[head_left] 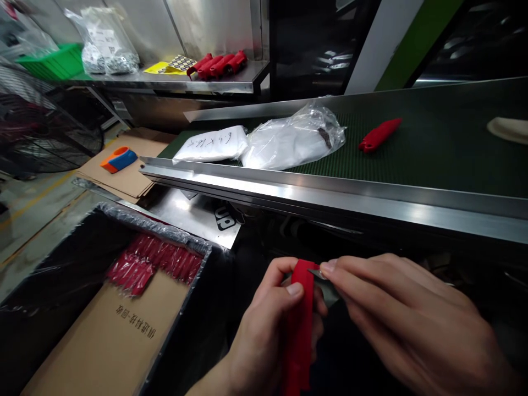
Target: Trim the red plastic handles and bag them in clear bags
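Note:
A long red part stands nearly upright at the lower middle, its top end uppermost. My left hand is wrapped round it, thumb on the near face. From the right, my right hand pinches a small pointed metal blade, whose tip touches the red part near its top edge. Most of the blade's handle is hidden by my right fingers.
A green conveyor belt with a metal edge crosses ahead, bearing plastic bags and a red piece. Lower left, a black crate holds wrapped red parts. Red parts lie on the shelf behind.

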Available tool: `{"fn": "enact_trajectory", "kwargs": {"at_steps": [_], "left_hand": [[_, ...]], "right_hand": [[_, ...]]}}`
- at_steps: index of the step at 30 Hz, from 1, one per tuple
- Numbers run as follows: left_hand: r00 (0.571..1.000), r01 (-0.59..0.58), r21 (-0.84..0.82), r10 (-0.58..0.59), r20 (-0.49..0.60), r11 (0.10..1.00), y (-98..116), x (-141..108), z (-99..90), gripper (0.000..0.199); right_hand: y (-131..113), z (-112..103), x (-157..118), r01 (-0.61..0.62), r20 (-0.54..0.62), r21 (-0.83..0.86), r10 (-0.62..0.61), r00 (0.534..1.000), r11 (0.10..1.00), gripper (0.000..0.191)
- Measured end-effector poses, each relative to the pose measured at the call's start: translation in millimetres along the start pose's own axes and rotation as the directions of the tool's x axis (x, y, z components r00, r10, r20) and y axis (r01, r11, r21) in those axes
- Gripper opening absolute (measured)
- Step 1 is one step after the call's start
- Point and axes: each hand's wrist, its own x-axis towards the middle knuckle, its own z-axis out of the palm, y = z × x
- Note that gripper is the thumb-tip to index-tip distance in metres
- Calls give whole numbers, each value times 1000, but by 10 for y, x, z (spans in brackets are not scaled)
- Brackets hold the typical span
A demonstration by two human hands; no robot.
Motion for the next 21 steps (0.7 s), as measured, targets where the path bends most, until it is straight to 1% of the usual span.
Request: {"fn": "enact_trajectory", "kwargs": {"at_steps": [4,8,10,12,14,17,21], "left_hand": [[999,35,-18,-35,-9,999,30,11,-4,16],[1000,-1,28,2,-18,1000,82,64,-21,16],[1000,-9,34,10,-10,999,121,98,-21,17],[1000,-21,13,21,3,1000,159,127,-10,16],[999,-46,-4,46,26,999,191,149,10,13],[996,-79,-4,80,45,997,223,174,37,11],[996,-73,-11,74,43,997,253,220,36,13]], "right_hand": [[-32,18,-43,18,18,-24,-18,1000,1000,34],[-88,54,-124,79,62,-50,-76,995,996,33],[-139,74,-160,68,66,-49,-65,996,996,34],[-202,91,-190,27,64,-44,-24,998,999,36],[-259,105,-214,12,62,-45,-9,998,999,36],[-304,125,-246,28,48,-47,-26,999,998,33],[-305,132,-297,49,31,-28,-49,998,998,33]]}}
